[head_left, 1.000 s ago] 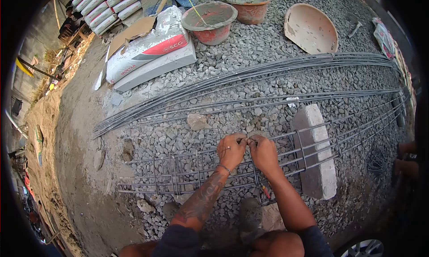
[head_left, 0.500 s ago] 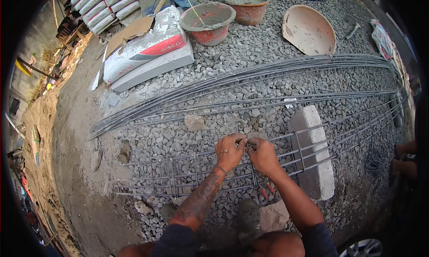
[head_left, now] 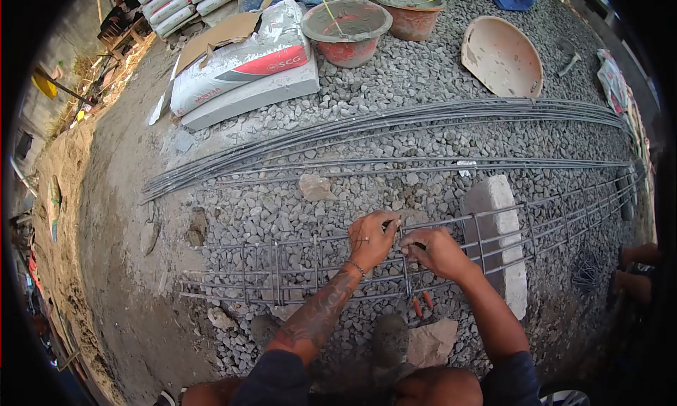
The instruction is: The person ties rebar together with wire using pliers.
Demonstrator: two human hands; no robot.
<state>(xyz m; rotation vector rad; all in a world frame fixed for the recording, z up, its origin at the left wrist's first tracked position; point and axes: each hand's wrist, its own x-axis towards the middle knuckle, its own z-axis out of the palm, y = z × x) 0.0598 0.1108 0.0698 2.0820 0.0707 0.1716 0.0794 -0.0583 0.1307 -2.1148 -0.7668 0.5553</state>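
Observation:
A long rebar cage (head_left: 331, 270) of thin grey bars and square stirrups lies across the gravel in front of me. At its far top bar, my left hand (head_left: 371, 238) is closed, thumb and fingers pinched beside a stirrup (head_left: 406, 273). Just right of that stirrup, my right hand (head_left: 438, 252) curls in a pinch with the thumb against the fingers. Whatever is between the fingers of either hand is too small to make out. Red-handled pliers (head_left: 422, 305) stand at the cage's near side, below my right hand.
A concrete block (head_left: 499, 215) props the cage at right. Beyond lie loose rebar rods (head_left: 381, 120), a mortar bag (head_left: 247, 60), two buckets (head_left: 347, 43) (head_left: 411, 21) and an orange scoop-shaped pan (head_left: 502, 57). A coil of wire (head_left: 587, 270) and another person's feet (head_left: 635, 272) are at right.
My hands, close together at the top bar before, have moved apart; the right hand shifted right and slightly down. The camera view has shifted a little.

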